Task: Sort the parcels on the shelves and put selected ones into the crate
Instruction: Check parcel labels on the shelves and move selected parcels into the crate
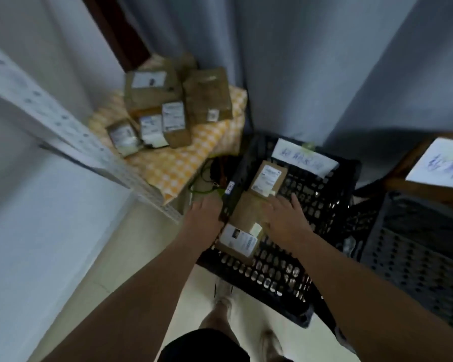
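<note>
While the parcel (247, 215) sits in the crate (272, 270), lower centre, the right grip (285, 218) lies flat on it, fingers apart; left grip (204, 215) at the rim, state unclear. Best slide it flush beside the smaller parcel (268, 178), then release.

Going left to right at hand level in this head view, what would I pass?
White shelf rail → left hand → brown parcel in the black crate → right hand → grey crate.
</note>
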A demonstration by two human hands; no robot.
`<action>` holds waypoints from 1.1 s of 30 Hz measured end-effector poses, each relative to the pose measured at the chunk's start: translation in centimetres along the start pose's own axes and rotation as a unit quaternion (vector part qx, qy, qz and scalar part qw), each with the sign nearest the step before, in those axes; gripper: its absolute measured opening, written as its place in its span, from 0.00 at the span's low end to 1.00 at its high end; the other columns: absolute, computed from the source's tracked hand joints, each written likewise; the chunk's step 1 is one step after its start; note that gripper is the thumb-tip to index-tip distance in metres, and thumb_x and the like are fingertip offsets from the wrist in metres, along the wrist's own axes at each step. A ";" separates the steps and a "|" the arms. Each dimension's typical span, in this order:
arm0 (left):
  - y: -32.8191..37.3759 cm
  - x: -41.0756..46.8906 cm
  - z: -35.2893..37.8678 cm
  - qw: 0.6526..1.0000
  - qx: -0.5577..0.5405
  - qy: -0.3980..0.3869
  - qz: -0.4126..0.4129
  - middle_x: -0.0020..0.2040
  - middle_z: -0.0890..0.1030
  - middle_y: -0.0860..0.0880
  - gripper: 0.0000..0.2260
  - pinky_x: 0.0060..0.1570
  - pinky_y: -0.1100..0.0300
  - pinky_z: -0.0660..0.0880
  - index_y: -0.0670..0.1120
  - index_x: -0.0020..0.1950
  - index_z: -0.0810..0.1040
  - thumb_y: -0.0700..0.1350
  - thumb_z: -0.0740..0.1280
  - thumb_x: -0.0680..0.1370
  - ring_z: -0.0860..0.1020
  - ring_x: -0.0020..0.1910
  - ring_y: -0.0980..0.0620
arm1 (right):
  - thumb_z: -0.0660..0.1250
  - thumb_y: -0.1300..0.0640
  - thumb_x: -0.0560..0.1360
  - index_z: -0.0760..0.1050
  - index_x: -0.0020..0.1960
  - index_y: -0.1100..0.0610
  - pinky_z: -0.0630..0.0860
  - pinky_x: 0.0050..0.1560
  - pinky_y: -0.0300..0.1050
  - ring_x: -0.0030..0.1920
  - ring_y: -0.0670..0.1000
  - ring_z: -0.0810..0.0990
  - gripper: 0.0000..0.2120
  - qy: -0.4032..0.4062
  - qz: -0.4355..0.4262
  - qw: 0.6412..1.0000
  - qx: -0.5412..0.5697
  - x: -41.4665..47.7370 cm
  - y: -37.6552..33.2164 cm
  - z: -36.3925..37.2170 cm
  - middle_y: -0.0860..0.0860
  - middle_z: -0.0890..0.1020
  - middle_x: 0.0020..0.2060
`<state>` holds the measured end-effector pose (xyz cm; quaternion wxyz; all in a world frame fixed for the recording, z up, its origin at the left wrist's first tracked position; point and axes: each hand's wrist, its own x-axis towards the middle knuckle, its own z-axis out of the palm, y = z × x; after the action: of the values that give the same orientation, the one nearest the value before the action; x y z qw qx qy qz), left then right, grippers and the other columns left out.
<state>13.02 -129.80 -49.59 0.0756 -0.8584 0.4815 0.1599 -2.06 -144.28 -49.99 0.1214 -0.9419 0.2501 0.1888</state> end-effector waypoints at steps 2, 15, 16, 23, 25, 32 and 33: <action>0.4 -3.5 -2.6 0.999 -0.018 0.015 -0.042 0.73 0.62 0.43 0.25 0.68 0.52 0.63 0.45 0.75 0.60 0.53 0.59 0.81 0.61 0.72 0.44 | 0.53 0.49 0.82 0.61 0.74 0.52 0.44 0.75 0.59 0.76 0.56 0.56 0.21 0.041 -0.036 0.998 -0.027 -2.6 -1.1 -2.9 0.55 0.58 0.76; -3.1 -23.5 -14.5 0.971 -0.010 0.145 -0.190 0.78 0.55 0.44 0.28 0.72 0.50 0.56 0.49 0.78 0.52 0.56 0.56 0.82 0.54 0.76 0.43 | 0.53 0.47 0.82 0.63 0.73 0.54 0.62 0.70 0.53 0.70 0.56 0.66 0.22 0.145 -0.212 0.963 -0.085 -12.0 -12.8 -15.2 0.54 0.67 0.71; -3.8 -25.1 -15.0 0.967 -0.004 0.157 -0.202 0.78 0.56 0.44 0.28 0.72 0.50 0.56 0.49 0.78 0.52 0.56 0.56 0.82 0.54 0.76 0.43 | 0.54 0.48 0.82 0.63 0.73 0.55 0.64 0.70 0.53 0.70 0.56 0.67 0.22 0.156 -0.223 0.959 -0.078 -12.5 -14.1 -15.9 0.55 0.68 0.70; -9.5 -38.1 -16.4 0.933 -0.009 0.214 -0.288 0.77 0.56 0.44 0.27 0.71 0.49 0.57 0.49 0.78 0.53 0.56 0.56 0.82 0.55 0.76 0.43 | 0.58 0.50 0.81 0.69 0.68 0.55 0.72 0.61 0.52 0.62 0.55 0.74 0.18 0.229 -0.313 0.922 -0.018 -17.7 -27.2 -18.5 0.54 0.74 0.64; -11.7 -42.8 -16.0 0.920 -0.011 0.232 -0.314 0.77 0.56 0.44 0.27 0.71 0.49 0.57 0.49 0.78 0.53 0.56 0.56 0.82 0.54 0.76 0.43 | 0.57 0.50 0.81 0.68 0.70 0.56 0.69 0.64 0.51 0.65 0.57 0.71 0.20 0.239 -0.351 0.905 -0.019 -19.8 -32.3 -18.1 0.55 0.72 0.67; -18.7 -63.6 -11.8 0.859 0.009 0.264 -0.439 0.78 0.55 0.45 0.28 0.73 0.52 0.52 0.50 0.78 0.52 0.56 0.55 0.82 0.52 0.77 0.44 | 0.59 0.50 0.80 0.66 0.72 0.55 0.64 0.67 0.48 0.69 0.55 0.67 0.21 0.229 -0.493 0.839 0.014 -30.2 -52.2 -13.3 0.53 0.69 0.71; -19.5 -66.8 -10.9 0.845 0.006 0.267 -0.463 0.78 0.55 0.45 0.28 0.73 0.53 0.52 0.50 0.78 0.52 0.57 0.55 0.82 0.53 0.76 0.45 | 0.59 0.50 0.80 0.66 0.72 0.55 0.63 0.68 0.48 0.70 0.54 0.66 0.21 0.222 -0.514 0.829 0.020 -32.0 -54.9 -12.4 0.53 0.68 0.71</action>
<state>-0.66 -69.02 -16.67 0.0145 -0.9907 0.0304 -0.1321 4.29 -88.26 -18.13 0.1610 -0.9483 -0.2457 -0.1204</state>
